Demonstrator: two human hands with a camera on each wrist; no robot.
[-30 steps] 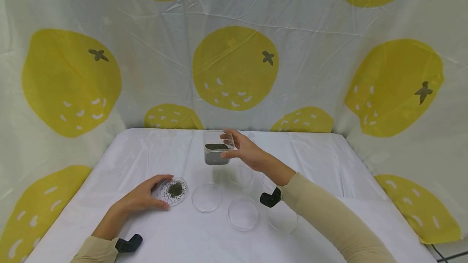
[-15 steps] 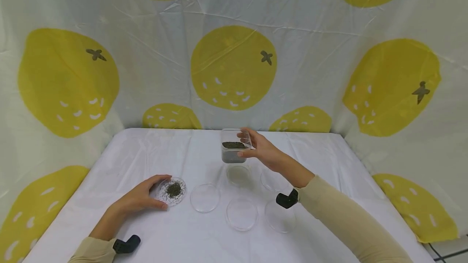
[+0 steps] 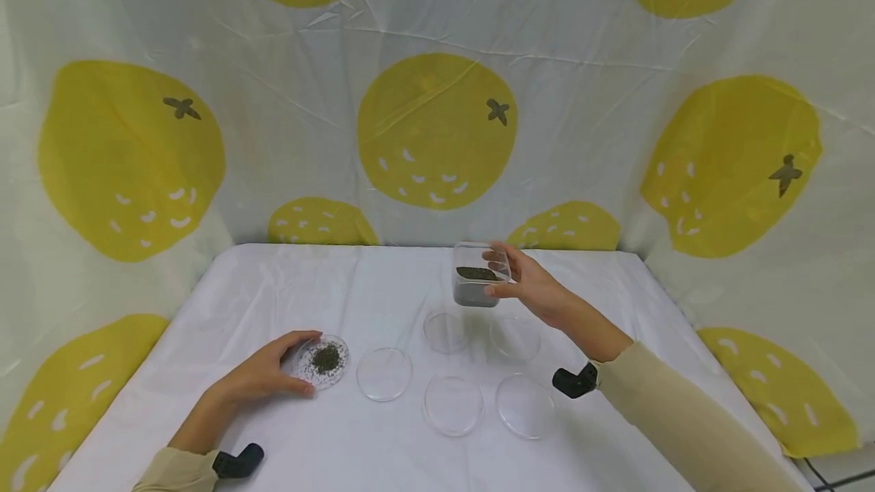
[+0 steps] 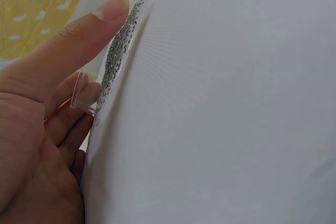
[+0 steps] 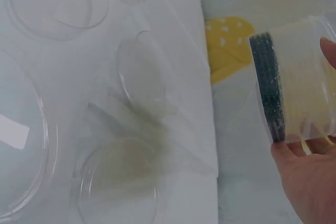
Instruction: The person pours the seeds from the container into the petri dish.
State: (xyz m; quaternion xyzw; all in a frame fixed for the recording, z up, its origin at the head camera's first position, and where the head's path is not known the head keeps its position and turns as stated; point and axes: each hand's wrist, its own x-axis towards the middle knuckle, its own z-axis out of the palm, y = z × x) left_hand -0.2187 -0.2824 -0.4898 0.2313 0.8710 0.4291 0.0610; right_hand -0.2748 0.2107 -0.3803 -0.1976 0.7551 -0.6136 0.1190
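Observation:
My left hand (image 3: 270,370) holds a clear petri dish (image 3: 338,380) by its rim, thumb on one side and fingers on the other. Dark green-black granules (image 3: 326,358) lie heaped in the middle of that dish and thinly scattered around. In the left wrist view, the thumb (image 4: 100,19) rests on the dish's edge. Above the back of the table, my right hand (image 3: 540,294) grips a clear square plastic container (image 3: 472,296), partly filled with similar dark granules. The right wrist view shows the granules as a dark band (image 5: 269,85) along the container's bottom.
Several clear round dishes or lids lie on the white cloth (image 3: 369,454): one beside the left hand's dish (image 3: 384,374), two in front (image 3: 453,406), two behind (image 3: 446,331). A lemon-print curtain (image 3: 437,6) hangs behind the table.
My right hand has carried the square container to the right, from the back middle to above the back right dish. The left hand and its petri dish stay in place.

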